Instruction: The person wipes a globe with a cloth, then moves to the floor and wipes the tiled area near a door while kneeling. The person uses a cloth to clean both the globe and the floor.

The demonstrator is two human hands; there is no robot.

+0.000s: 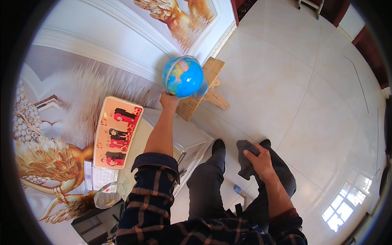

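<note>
A blue desk globe with a silver-coloured meridian arc leans at the wall end of a wooden bench. Its round base shows at the right, over the wood. My left hand holds the globe by its lower left side, near the end of the arc; the fingertips are partly hidden behind it. A crumpled dark grey cloth is bunched in my right hand, which hangs in front of my legs, apart from the globe.
Left of me stands a pale cabinet carrying a framed photo panel, a desk calendar, a round glass plaque and a dark screen. A mural wall runs behind. Glossy tile floor stretches right.
</note>
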